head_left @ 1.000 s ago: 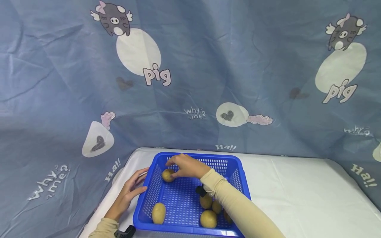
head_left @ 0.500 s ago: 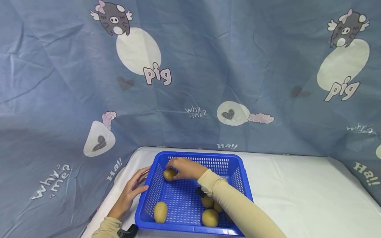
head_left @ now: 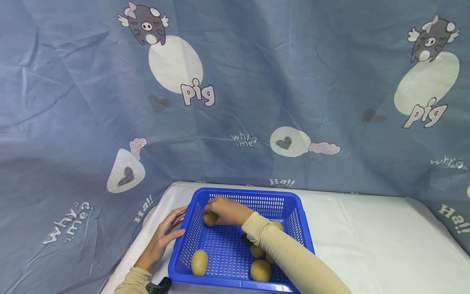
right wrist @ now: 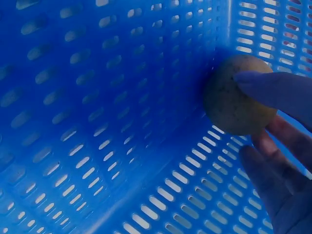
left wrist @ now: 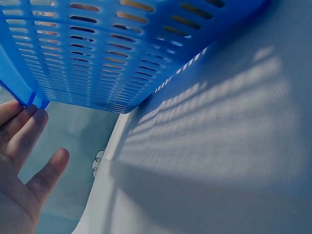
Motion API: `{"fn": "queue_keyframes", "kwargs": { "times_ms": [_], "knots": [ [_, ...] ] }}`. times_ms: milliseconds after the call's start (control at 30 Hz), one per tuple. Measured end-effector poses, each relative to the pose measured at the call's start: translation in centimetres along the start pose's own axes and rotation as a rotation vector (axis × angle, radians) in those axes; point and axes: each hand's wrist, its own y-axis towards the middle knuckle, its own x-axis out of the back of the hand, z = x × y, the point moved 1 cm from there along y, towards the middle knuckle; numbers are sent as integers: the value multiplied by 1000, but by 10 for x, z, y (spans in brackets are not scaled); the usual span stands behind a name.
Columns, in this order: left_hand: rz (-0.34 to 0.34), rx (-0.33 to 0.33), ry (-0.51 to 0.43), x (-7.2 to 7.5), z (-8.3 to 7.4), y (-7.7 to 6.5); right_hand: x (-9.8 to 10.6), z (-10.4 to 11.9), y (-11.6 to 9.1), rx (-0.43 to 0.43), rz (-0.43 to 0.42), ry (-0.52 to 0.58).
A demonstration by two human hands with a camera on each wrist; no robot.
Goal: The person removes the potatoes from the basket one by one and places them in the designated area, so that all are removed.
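In the head view a blue plastic basket (head_left: pixel 220 281) stands on the white-covered table. My right hand (head_left: pixel 229 210) reaches into its back left corner and grips a yellow-brown potato (head_left: pixel 210 219). The right wrist view shows the thumb lying across this potato (right wrist: pixel 234 100), with other fingers at its lower side. Outside the basket's left side, my left hand (head_left: pixel 161 237) touches the rim with extended fingers. Up close in the left wrist view, the fingertips (left wrist: pixel 36 114) meet the underside of the rim, and the thumb is held apart.
Another potato (head_left: pixel 199 262) lies at the basket's front left. Several more are grouped at the right, including a round one (head_left: pixel 260 270) near the front wall, partly hidden by the right sleeve (head_left: pixel 290 253). A blue printed cloth (head_left: pixel 235 94) hangs behind the table (head_left: pixel 367 237).
My right hand has settled lower, its fingers drawing in around the potato in the back left corner. The left hand stays at the rim. The head view has shifted slightly.
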Motion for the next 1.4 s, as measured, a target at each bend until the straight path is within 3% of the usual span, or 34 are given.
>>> {"fn": "queue_keyframes", "kwargs": {
  "times_ms": [267, 1000, 1400],
  "knots": [
    [-10, 4, 10, 0, 1, -2, -3, 2, -1, -30, -4, 36],
    [6, 2, -18, 0, 0, -1, -7, -5, -2, -28, -26, -19],
    [4, 5, -24, -1, -1, 0, 5, -8, -7, -81, -14, 113]
  ]
}}
